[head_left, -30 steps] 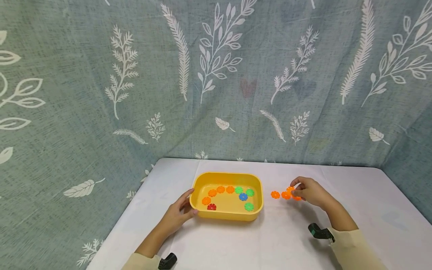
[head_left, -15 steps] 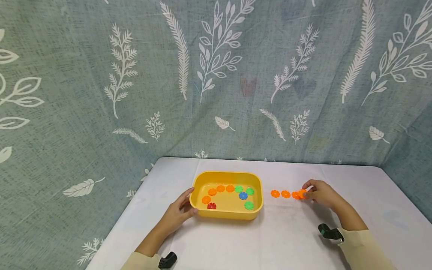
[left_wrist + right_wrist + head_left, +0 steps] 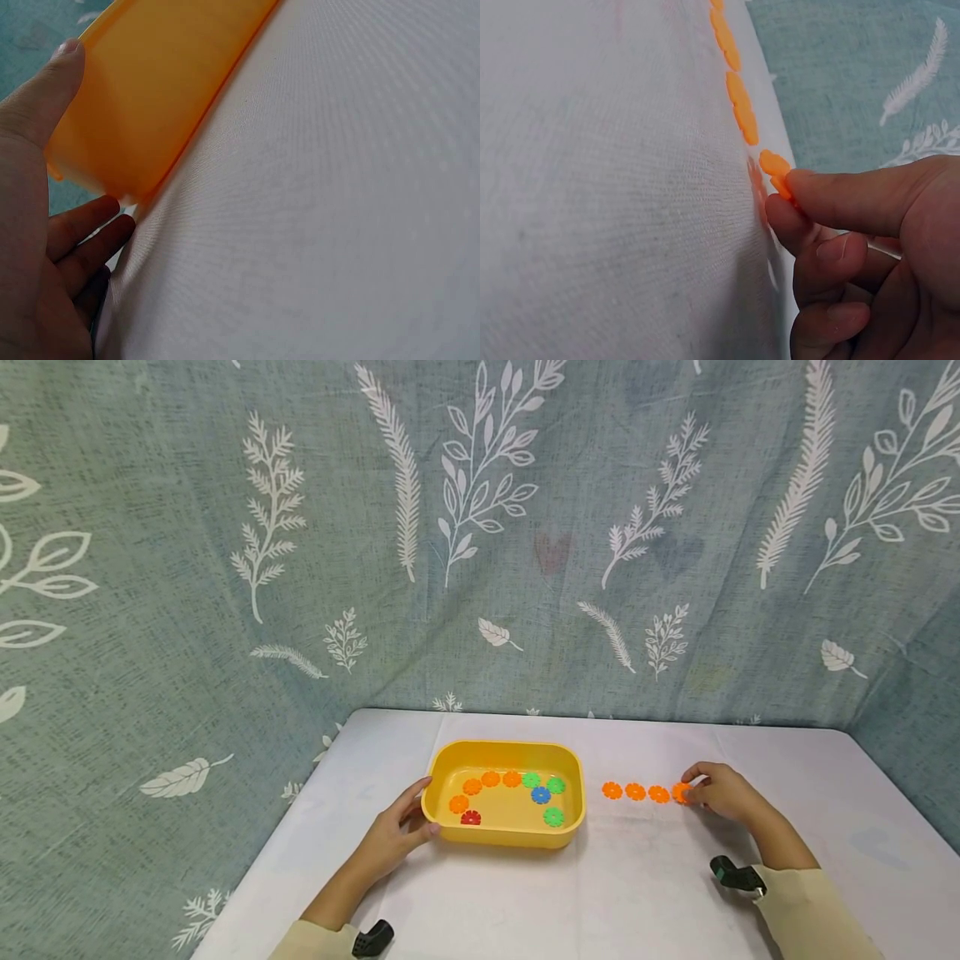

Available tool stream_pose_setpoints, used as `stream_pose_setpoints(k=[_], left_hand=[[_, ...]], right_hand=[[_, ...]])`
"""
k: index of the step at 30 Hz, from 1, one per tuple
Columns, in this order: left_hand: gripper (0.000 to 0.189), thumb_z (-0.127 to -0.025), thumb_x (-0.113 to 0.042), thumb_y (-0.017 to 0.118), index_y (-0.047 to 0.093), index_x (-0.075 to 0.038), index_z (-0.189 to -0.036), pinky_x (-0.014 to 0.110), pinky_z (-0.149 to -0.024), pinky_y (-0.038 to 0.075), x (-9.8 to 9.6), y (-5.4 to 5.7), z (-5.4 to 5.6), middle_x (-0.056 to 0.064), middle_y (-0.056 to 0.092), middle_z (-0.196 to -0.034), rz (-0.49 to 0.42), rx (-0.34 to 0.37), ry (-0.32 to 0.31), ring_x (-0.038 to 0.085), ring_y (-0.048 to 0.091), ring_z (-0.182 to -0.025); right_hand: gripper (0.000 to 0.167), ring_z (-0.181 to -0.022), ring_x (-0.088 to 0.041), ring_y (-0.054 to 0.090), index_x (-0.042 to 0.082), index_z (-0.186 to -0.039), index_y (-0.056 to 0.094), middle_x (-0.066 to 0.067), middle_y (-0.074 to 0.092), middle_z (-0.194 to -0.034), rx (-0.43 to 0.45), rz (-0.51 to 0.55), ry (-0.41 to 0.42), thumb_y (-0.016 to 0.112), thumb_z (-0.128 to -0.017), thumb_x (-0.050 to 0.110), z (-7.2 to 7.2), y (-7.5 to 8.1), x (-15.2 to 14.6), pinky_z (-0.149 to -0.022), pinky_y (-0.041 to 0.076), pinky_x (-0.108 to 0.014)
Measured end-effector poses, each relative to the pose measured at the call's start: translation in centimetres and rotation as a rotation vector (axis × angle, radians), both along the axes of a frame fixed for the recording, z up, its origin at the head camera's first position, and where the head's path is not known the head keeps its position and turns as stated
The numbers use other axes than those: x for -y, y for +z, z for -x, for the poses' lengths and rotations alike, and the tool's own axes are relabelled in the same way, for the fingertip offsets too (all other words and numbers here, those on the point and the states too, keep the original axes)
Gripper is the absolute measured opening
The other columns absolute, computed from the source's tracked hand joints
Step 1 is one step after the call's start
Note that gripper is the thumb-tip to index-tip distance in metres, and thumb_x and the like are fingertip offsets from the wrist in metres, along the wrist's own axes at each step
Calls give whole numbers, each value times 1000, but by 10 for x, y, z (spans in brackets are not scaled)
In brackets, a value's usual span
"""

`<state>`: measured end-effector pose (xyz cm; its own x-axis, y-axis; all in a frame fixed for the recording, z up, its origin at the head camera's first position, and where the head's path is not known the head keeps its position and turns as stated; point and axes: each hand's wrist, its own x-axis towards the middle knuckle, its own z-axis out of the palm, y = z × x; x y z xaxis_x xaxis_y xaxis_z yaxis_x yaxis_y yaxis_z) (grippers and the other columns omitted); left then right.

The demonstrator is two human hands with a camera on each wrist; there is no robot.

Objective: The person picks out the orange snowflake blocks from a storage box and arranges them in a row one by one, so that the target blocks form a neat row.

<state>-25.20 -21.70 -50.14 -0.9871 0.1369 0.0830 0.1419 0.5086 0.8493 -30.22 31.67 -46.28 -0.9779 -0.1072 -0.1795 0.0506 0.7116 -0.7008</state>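
Okay, pinching orange disc (image 3: 679, 792) with right fingers (image 3: 789, 223) at 3 o'clock end of orange row (image 3: 635, 792). Probably best set flat, in line, then released without dragging. Also gripping yellow tray (image 3: 502, 836) at its 9 o'clock end with left fingers (image 3: 84, 222); brace lightly.

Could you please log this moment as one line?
left hand: holds yellow tray | right hand: pinches orange disc | right of tray: three more orange discs, lined up
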Motion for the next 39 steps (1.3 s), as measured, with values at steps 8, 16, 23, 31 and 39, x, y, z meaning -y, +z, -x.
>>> stream_pose_setpoints(k=[8, 16, 23, 31, 39], left_hand=[[79, -81, -44, 77, 36, -38, -149, 55, -109, 26, 0, 0, 0, 8, 54, -139, 19, 4, 2, 29, 42, -134], [79, -81, -43, 77, 36, -40, -149, 55, -110, 27, 0, 1, 0, 8, 55, -138, 21, -5, -5, 28, 43, -133], [79, -81, -44, 77, 36, -40, -148, 55, -109, 27, 0, 1, 0, 7, 55, -138, 32, 0, 2, 28, 43, -133], [80, -81, -45, 77, 36, -39, -149, 57, -109, 27, -1, 1, 1, 7, 55, -138, 35, -6, 0, 28, 43, -133], [81, -78, -48, 78, 37, -40, -148, 55, -109, 29, 1, -2, 2, 5, 57, -136, 7, -6, -7, 27, 45, -131]], right_hand=[[22, -71, -22, 51, -3, -107, 61, -8, 62, -87, 23, -52, -26, 65, -89, 8, 3, 0, -1, -60, 44, -33], [20, -71, -23, 52, 0, -105, 62, -7, 62, -84, 32, -94, -56, 65, -90, 11, 5, -2, 0, -60, 44, -32], [16, -70, -22, 52, 4, -101, 63, -5, 59, -77, 12, -195, -47, 65, -91, 16, 5, 0, 4, -60, 42, -33], [24, -76, -27, 51, 2, -100, 62, -8, 59, -80, -5, -307, -40, 67, -91, 24, 3, 5, 6, -69, 44, -43], [33, -80, -29, 55, -2, -106, 61, -13, 61, -89, -19, -276, -68, 64, -94, 29, 1, 0, 3, -69, 46, -45]])
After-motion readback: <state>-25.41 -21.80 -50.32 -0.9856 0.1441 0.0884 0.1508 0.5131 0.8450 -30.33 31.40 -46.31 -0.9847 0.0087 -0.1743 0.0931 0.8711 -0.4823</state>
